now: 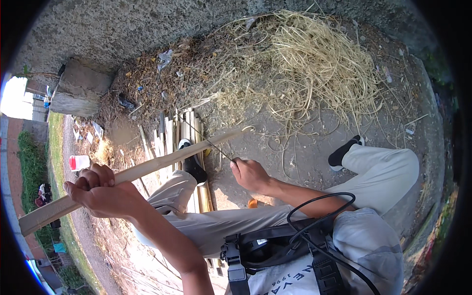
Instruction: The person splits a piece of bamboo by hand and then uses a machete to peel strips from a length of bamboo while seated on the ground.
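Note:
My left hand [108, 195] is wrapped round a long, pale bamboo strip [162, 160], near its lower-left part. The strip slants up to the right across the view, and a thin curl shows at its far tip. In my right hand [251, 176], closed in a fist, is a long thin dark blade, apparently a knife [220, 152]. It crosses the strip short of the tip and points up to the left. The handle is hidden inside my fingers.
A big heap of pale shavings [329, 64] lies by the rough wall [137, 29]. Several bamboo slats [189, 129] lie beside and beneath my left shoe [194, 169]. A concrete block [83, 88] and a red-and-white container [79, 162] stand at left. A black cable [314, 196] loops by my right forearm.

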Available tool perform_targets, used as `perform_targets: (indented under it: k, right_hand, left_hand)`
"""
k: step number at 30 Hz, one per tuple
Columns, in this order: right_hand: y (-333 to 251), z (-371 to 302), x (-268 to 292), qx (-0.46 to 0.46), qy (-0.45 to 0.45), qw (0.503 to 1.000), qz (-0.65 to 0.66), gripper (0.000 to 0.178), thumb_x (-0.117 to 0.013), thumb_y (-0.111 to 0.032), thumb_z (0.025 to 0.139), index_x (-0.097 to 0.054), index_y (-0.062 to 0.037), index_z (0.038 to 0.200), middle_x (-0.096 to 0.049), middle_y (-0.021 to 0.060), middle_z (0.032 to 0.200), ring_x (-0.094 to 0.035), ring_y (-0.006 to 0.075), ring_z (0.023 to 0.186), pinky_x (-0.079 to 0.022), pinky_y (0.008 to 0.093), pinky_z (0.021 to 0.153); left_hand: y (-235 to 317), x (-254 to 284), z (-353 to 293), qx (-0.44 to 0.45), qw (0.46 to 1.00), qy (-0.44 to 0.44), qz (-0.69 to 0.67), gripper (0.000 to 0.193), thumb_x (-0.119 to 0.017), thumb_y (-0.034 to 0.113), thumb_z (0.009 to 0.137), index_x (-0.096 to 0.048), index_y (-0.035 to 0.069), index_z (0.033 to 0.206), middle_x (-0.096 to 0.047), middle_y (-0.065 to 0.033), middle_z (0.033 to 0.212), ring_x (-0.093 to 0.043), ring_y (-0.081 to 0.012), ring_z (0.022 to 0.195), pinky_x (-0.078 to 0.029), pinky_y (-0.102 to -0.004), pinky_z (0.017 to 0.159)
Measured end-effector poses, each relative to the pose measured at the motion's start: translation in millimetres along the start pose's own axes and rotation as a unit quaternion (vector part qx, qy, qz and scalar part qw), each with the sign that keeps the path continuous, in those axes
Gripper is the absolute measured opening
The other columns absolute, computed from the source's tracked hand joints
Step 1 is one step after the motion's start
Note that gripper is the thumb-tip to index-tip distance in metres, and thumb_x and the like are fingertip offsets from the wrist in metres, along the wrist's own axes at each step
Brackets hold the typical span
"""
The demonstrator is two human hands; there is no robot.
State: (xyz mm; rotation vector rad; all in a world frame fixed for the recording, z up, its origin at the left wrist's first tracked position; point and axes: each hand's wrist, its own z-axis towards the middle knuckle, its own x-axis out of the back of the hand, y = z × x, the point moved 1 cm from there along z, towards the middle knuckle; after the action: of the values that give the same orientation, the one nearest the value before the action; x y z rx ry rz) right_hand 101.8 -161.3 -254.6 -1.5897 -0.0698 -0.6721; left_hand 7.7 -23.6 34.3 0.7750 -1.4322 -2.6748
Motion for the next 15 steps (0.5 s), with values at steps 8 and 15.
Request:
perform_targets:
  k: [8,15]
  right_hand:
    - [107,-8,2,-0.154,-0.149,0.966,-0.148,0.027,-0.046,-0.02,0.093,-0.055,0.0037,0.083,-0.059,0.0225,0.06,-0.059,0.042,0.056,-0.047,0.0469,0.051]
    - [44,7,-13,-0.006,0.024,1.0,-0.01,0.029,-0.046,-0.021,0.093,-0.055,0.005,0.084,-0.059,0.0258,0.063,-0.06,0.0428,0.059,-0.047,0.0492,0.052]
  left_hand:
    - [-6,5,4,0.007,1.0,-0.007,-0.018,0.042,-0.038,0.027,0.101,-0.025,0.015,0.062,-0.02,0.0018,0.051,-0.019,-0.0091,0.042,-0.017,-0.025,0.039]
    - [-3,-2,9,0.007,0.999,0.023,0.02,0.045,-0.035,0.026,0.101,-0.021,0.016,0.059,-0.021,0.0018,0.051,-0.019,-0.0087,0.043,-0.017,-0.0251,0.039]
